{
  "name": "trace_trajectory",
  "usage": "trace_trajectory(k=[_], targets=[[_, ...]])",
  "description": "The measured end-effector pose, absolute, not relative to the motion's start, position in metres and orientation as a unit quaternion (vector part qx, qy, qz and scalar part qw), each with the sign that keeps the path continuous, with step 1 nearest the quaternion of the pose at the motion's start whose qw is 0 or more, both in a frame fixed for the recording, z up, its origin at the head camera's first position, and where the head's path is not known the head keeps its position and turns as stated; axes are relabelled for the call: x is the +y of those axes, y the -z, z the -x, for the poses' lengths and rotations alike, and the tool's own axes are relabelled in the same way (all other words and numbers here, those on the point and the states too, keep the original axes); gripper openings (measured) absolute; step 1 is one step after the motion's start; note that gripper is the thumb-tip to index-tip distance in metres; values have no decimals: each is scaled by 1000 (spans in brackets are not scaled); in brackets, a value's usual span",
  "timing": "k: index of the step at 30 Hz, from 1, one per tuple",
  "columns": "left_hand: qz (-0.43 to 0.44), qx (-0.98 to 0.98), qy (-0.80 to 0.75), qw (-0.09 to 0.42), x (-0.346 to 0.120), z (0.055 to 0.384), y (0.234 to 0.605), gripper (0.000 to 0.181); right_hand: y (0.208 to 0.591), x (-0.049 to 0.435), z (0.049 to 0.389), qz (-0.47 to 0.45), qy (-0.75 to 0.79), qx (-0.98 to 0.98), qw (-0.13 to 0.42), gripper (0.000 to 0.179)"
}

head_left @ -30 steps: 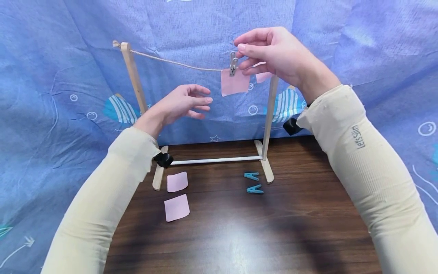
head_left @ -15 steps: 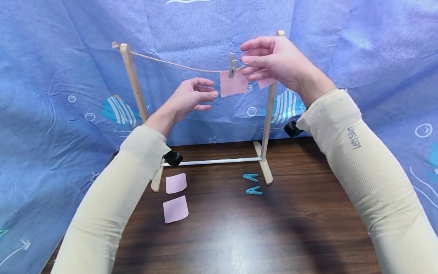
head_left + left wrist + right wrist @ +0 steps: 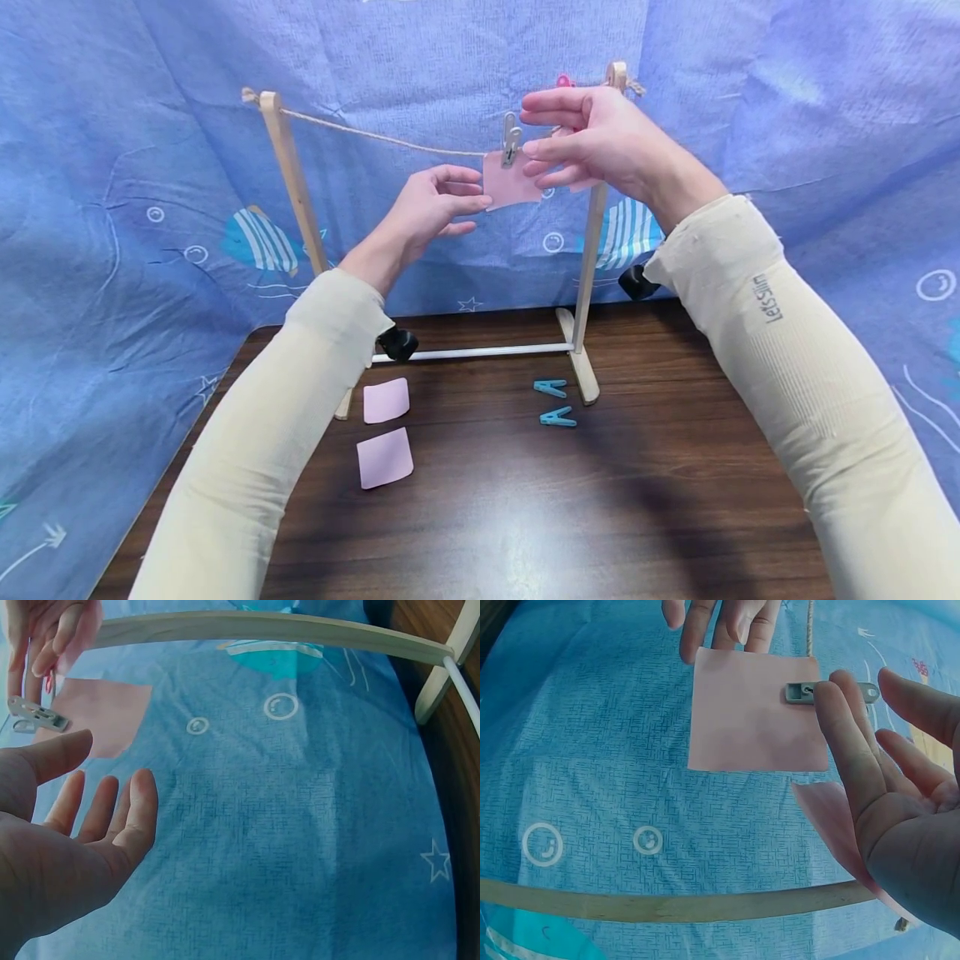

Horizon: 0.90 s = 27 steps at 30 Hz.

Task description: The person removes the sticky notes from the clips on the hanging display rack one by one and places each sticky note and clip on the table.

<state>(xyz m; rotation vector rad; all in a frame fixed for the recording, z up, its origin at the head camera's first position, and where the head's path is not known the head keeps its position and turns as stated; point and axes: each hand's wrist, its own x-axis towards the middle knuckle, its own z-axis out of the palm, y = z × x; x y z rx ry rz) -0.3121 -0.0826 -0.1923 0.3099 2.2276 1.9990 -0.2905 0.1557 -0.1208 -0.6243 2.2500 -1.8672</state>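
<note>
A square pink paper note (image 3: 510, 185) hangs from a rope (image 3: 382, 137), held by a grey clothespin (image 3: 510, 142). My left hand (image 3: 431, 208) is at the note's left edge, thumb and fingers spread apart with nothing gripped between them. On the other side, my right hand (image 3: 600, 142) has its fingers extended by the clothespin and the note's right edge, holding nothing. In the right wrist view its fingertips (image 3: 829, 694) overlap the clothespin. Behind that hand hangs a second pink note (image 3: 829, 817), partly hidden, with a pink clothespin (image 3: 564, 81) above it.
The rope spans two wooden posts (image 3: 292, 175) joined low down by a white rod (image 3: 480, 352). On the dark wooden table (image 3: 480, 500) lie two pink notes (image 3: 386, 458) at left and two blue clothespins (image 3: 558, 417) at right. A blue patterned cloth (image 3: 420, 50) hangs behind.
My left hand has moved right and slightly up to the hanging note's edge. My right hand has lowered a little from the clothespin's top to beside the note.
</note>
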Motion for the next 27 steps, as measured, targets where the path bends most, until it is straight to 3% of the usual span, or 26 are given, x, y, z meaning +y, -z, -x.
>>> trace_trajectory(k=[9, 27], targets=[[-115, 722, -675, 99, -77, 316, 192, 46, 122, 151, 293, 205, 634, 739, 96, 73], [-120, 738, -657, 101, -66, 318, 192, 39, 128, 144, 300, 190, 649, 727, 117, 76]])
